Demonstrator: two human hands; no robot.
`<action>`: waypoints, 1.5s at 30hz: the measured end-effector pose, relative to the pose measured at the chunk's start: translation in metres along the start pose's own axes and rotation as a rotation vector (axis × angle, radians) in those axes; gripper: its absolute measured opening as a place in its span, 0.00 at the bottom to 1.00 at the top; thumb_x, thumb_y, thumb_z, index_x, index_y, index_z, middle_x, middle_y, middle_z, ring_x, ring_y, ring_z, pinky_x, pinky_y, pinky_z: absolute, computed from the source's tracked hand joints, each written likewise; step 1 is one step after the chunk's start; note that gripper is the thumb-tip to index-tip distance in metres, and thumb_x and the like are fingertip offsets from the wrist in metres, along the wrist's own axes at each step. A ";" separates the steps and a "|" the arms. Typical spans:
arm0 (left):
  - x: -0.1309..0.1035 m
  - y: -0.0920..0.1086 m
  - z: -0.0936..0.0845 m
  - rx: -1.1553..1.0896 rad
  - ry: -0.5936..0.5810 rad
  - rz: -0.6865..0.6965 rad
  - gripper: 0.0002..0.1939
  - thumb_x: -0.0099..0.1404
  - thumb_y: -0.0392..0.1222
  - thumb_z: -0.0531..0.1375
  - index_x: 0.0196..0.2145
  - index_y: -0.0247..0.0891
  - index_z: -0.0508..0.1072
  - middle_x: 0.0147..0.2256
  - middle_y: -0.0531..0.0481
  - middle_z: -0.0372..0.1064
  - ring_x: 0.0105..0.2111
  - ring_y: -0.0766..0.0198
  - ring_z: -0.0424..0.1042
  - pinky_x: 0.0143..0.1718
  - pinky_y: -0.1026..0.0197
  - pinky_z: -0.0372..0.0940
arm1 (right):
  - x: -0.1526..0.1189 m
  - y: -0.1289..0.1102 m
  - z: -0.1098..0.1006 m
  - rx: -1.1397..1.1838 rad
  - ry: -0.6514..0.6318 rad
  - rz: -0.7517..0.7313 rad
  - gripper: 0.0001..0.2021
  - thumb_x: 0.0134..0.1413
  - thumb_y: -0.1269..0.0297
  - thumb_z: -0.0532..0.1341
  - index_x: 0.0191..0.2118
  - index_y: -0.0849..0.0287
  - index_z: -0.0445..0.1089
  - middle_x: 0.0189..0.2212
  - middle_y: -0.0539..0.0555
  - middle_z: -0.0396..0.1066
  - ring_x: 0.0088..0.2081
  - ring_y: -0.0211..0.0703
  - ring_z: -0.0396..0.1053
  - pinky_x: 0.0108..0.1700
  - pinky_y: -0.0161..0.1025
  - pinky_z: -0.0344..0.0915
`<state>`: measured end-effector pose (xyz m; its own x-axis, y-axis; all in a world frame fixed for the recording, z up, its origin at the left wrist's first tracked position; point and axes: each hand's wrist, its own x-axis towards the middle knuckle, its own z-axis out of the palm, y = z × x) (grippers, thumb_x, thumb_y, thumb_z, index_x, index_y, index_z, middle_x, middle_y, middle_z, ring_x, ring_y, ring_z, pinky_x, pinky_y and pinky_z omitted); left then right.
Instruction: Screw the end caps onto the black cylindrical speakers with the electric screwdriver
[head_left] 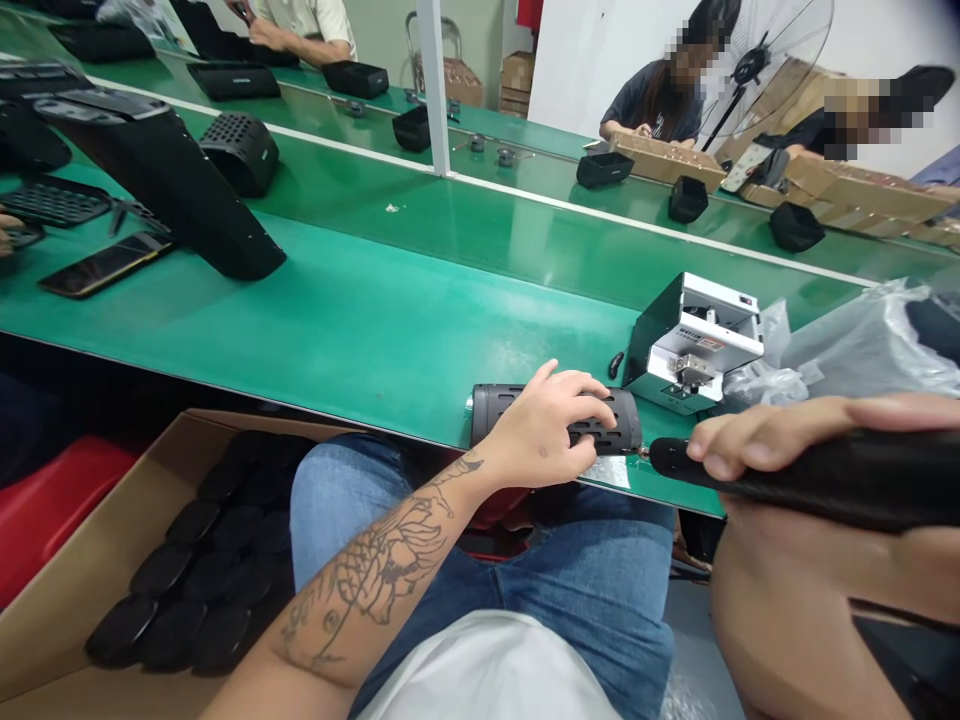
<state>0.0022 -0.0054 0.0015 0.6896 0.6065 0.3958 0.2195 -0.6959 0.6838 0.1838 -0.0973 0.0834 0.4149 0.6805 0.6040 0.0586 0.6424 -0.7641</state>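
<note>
My left hand [551,430] presses down on a black perforated speaker housing [495,402] that lies on its side at the table's front edge. Its fingers spread over the slotted face and hold it. In my right hand [772,440] is a black electric screwdriver [832,480], held level, with the fingers wrapped round its body. The driver's bit points left and meets the right end of the housing; whether a screw sits there is too small to tell. Just behind stands a silver and black screw feeder [694,345], with a small black piece [616,365] beside it.
Clear plastic bags [862,350] lie right of the feeder. A tall black housing [172,180] and a phone [105,265] are at left on the green table [375,300]. A cardboard box [169,455] of black parts stands below. Across the conveyor, people work beside several housings.
</note>
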 end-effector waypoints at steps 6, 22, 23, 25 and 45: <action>0.001 -0.002 0.007 0.116 -0.017 0.007 0.14 0.60 0.31 0.58 0.41 0.43 0.78 0.53 0.47 0.72 0.55 0.55 0.71 0.71 0.41 0.47 | 0.000 0.022 0.007 -0.024 0.040 -0.036 0.28 0.44 0.35 0.69 0.37 0.57 0.73 0.18 0.48 0.71 0.14 0.47 0.66 0.17 0.49 0.67; 0.003 -0.004 0.008 0.128 -0.021 0.016 0.14 0.60 0.31 0.59 0.42 0.41 0.79 0.53 0.46 0.72 0.55 0.53 0.71 0.62 0.48 0.62 | -0.010 0.044 -0.002 -0.015 0.007 -0.024 0.24 0.47 0.39 0.69 0.39 0.56 0.73 0.20 0.48 0.71 0.17 0.47 0.68 0.20 0.49 0.69; 0.003 -0.004 0.008 0.129 -0.021 0.017 0.14 0.60 0.31 0.59 0.42 0.41 0.79 0.53 0.46 0.73 0.55 0.53 0.71 0.62 0.48 0.62 | -0.010 0.044 -0.001 -0.023 0.012 -0.035 0.24 0.48 0.39 0.68 0.38 0.56 0.73 0.20 0.48 0.70 0.16 0.47 0.68 0.20 0.49 0.69; 0.003 -0.005 0.008 0.128 -0.019 0.018 0.14 0.60 0.31 0.59 0.42 0.41 0.79 0.53 0.46 0.73 0.55 0.53 0.71 0.62 0.48 0.62 | -0.011 0.044 0.001 -0.031 0.021 -0.042 0.24 0.48 0.39 0.69 0.38 0.55 0.73 0.20 0.48 0.70 0.16 0.46 0.68 0.20 0.48 0.68; 0.008 -0.009 0.005 0.073 -0.025 0.001 0.14 0.58 0.31 0.59 0.40 0.42 0.79 0.52 0.49 0.74 0.54 0.54 0.72 0.61 0.50 0.64 | -0.010 0.053 -0.013 0.118 -0.143 0.099 0.16 0.42 0.50 0.72 0.32 0.57 0.75 0.19 0.49 0.72 0.16 0.48 0.69 0.20 0.47 0.68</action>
<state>0.0093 0.0033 -0.0049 0.7068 0.5966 0.3800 0.2681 -0.7231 0.6366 0.1948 -0.0747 0.0338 0.2793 0.7804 0.5594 -0.0866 0.6007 -0.7948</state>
